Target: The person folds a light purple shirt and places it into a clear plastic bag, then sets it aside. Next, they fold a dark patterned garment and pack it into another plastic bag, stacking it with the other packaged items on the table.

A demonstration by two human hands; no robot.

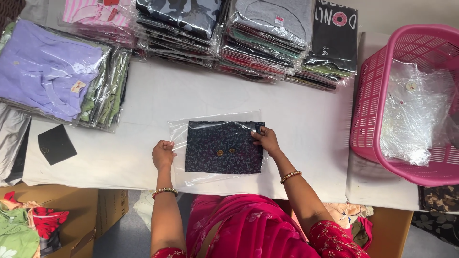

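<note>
Nearest to you, below the tabletop (306,119) edge, your pink garment fills the lower view, with a cardboard box (91,215) of coloured clothes on the floor to your left. On the white tabletop directly in front of you lies a folded dark navy garment (222,148) with a small leaf print and two round buttons, sitting flat inside a clear plastic bag (179,131). Your left hand (163,154) is closed in a pinch on the bag's left edge, which appears to hold the film taut so it does not bunch. Your right hand (266,139) has its fingers closed on the garment's upper right corner at the bag's edge, apparently to keep the fold square within the bag. To the left, a small black card (56,143) lies loose on the tabletop, well apart from the bag. To the right, a pink plastic basket (373,95) rests on the tabletop's end and holds crumpled clear bags (411,114), within reach of your right arm. Farther out on the left, a stack of bagged clothes topped by a lilac garment (45,69) rests near the edge. Along the far side, stacks of bagged folded garments (267,38) stand in a row, touching one another, in camouflage, grey and black.
</note>
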